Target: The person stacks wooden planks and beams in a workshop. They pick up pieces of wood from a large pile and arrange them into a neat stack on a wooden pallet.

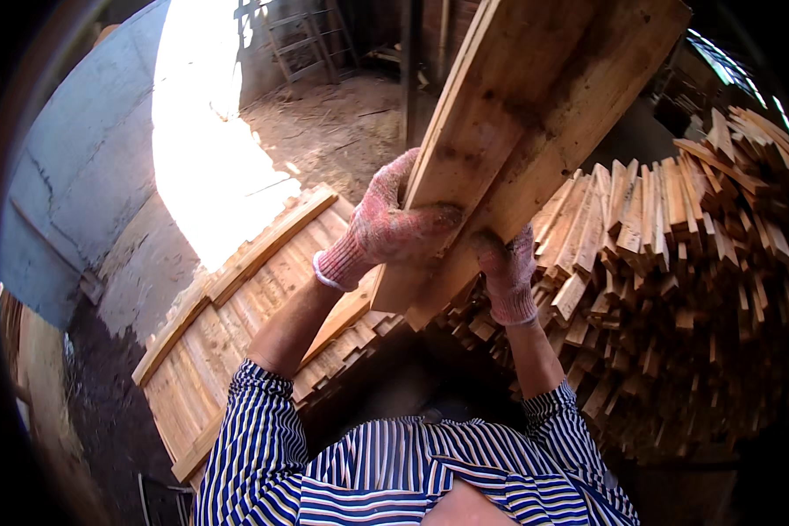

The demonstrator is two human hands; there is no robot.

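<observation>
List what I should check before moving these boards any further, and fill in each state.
1. Left hand gloved and gripping: ok, its thumb lies across the near face of the boards.
2. Right hand gloved and gripping: ok, at the boards' right edge near the lower end.
3. Far ends clear of obstacles: cannot tell, the boards run out of the picture's top.
4. Wood pile on the right neatly squared: not ok, many ends jut unevenly.
5. Footing: cannot tell, the feet are not visible.

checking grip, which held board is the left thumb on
The left board: the left hand rests its thumb there, the right hand on the right board.
</observation>
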